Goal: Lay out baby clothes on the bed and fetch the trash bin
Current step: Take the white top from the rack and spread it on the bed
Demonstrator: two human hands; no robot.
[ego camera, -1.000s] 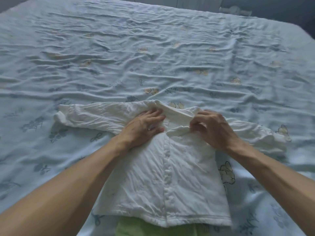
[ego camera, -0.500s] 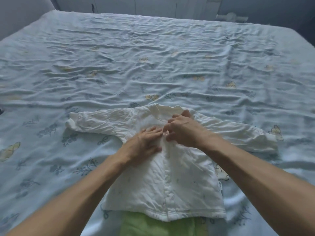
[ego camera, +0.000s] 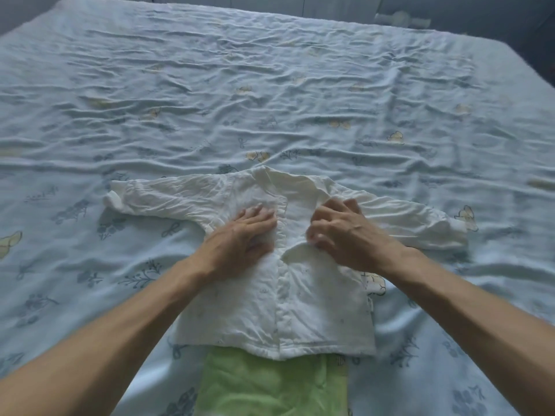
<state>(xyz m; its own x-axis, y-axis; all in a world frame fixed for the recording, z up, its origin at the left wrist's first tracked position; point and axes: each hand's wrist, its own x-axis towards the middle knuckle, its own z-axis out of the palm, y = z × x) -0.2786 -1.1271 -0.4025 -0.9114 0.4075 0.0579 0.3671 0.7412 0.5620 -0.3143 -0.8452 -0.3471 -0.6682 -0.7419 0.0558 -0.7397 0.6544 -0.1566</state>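
**newparent22:** Two hands on one tiny white jacket, what's the trick with these? It's lying front up on the bed, sleeves out to both sides, and a green garment pokes out from under the jacket's hem.

**laundrydad:** Looks like soft, light padded cotton, so I'd guess it bunches and slides if you tug it one-handed. So the left hand lies flat, fingers straight, on the jacket's panel by the left sleeve, pinning it. The right hand has curled fingers pinching the edge of the other front panel. I'd grab along that button strip or the collar, they look firmest.

**newparent22:** Anything different from half a second back?

**laundrydad:** Yep. The right hand was over the jacket's middle then, right up against the left fingertips. Now it's off toward the right sleeve, and the flap it holds is lifted open a bit.
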